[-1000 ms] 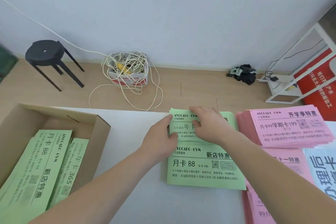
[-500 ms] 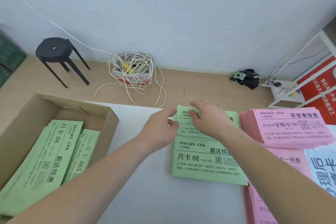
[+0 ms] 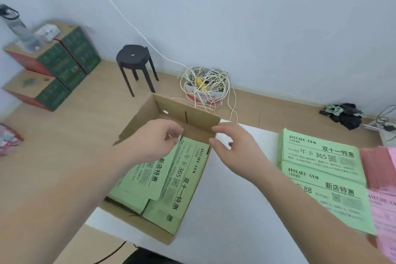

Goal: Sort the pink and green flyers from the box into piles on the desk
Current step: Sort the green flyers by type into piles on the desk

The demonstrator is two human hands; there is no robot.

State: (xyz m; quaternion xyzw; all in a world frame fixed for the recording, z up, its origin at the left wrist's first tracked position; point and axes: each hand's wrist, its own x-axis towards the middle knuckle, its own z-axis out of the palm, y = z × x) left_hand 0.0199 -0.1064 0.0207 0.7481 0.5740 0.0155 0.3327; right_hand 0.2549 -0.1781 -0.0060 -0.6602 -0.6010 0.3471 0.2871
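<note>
An open cardboard box (image 3: 199,119) sits at the left end of the white desk (image 3: 225,210). Green flyers (image 3: 171,180) lie inside it in two stacks. My left hand (image 3: 156,141) hovers over the box with loosely curled fingers and holds nothing. My right hand (image 3: 233,146) hangs at the box's right wall, fingers relaxed and empty. Two green flyer piles (image 3: 321,156) lie on the desk to the right, one behind the other. Pink flyer piles (image 3: 381,178) lie at the right edge of the view.
On the floor beyond the desk stand a black stool (image 3: 135,60), a small box tangled with white cable (image 3: 205,88), stacked green cartons (image 3: 55,66) and a dark heap of cloth (image 3: 345,113). The desk's left edge runs just beside the cardboard box.
Both hands left the far green pile on the desk and moved left over the box. The view swung left with them.
</note>
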